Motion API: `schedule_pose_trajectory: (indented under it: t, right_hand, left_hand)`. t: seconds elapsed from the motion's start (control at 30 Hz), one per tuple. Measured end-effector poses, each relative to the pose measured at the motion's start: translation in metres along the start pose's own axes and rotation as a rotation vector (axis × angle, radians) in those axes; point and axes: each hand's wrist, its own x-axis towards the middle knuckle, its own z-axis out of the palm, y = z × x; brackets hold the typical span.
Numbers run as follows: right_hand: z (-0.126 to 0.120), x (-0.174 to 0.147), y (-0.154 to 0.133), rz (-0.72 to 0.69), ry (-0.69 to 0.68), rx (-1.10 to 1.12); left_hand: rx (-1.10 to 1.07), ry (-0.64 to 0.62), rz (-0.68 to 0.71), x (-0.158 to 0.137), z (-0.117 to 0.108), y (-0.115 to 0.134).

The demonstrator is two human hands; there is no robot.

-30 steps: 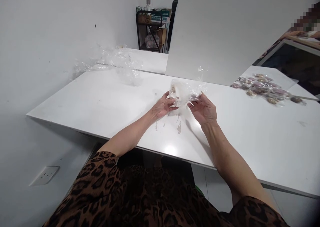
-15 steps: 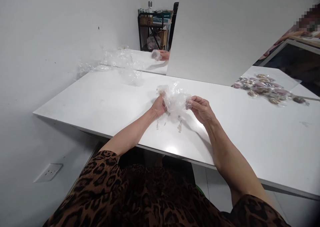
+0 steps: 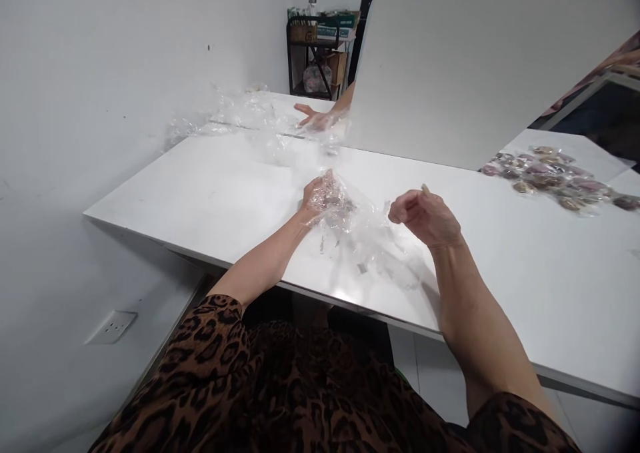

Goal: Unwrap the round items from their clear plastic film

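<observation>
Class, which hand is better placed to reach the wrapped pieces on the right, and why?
Right, probably: the right hand is nearer the wrapped pieces, while the left hand holds clear plastic.

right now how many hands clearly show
3: your left hand, holding clear plastic; your right hand, beside it; a co-worker's hand, left of the white panel, which may hide more.

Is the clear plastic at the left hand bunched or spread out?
Partly spread: the plastic is crumpled at the left hand but fans out loosely toward the right forearm.
</observation>
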Motion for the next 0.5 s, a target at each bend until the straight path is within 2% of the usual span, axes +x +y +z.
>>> schedule_pose_trajectory:
  t: [0.07,0.1,0.23,0.3,0.4,0.5]
  right_hand:
    - [0.007,0.003,0.002,0.016,0.096,-0.032]
    - [0.012,0.004,0.004,0.041,0.097,-0.056]
    - [0.028,0.004,0.014,0.156,-0.028,-0.168]
    - [0.032,0.004,0.018,0.128,0.003,-0.153]
    - [0.030,0.007,0.025,0.080,0.131,-0.052]
    - [0.021,0.014,0.031,0.129,0.224,0.033]
  left_hand:
    - [0.116,-0.025,0.053,-0.006,0.003,-0.003]
    - [0.166,-0.053,0.076,-0.008,0.005,-0.005]
    - [0.268,-0.148,0.111,-0.010,0.008,-0.014]
    - [0.274,-0.117,0.087,-0.009,0.009,-0.015]
    - [0.256,-0.013,0.064,-0.006,0.010,-0.011]
    - [0.245,-0.011,0.000,-0.006,0.010,-0.004]
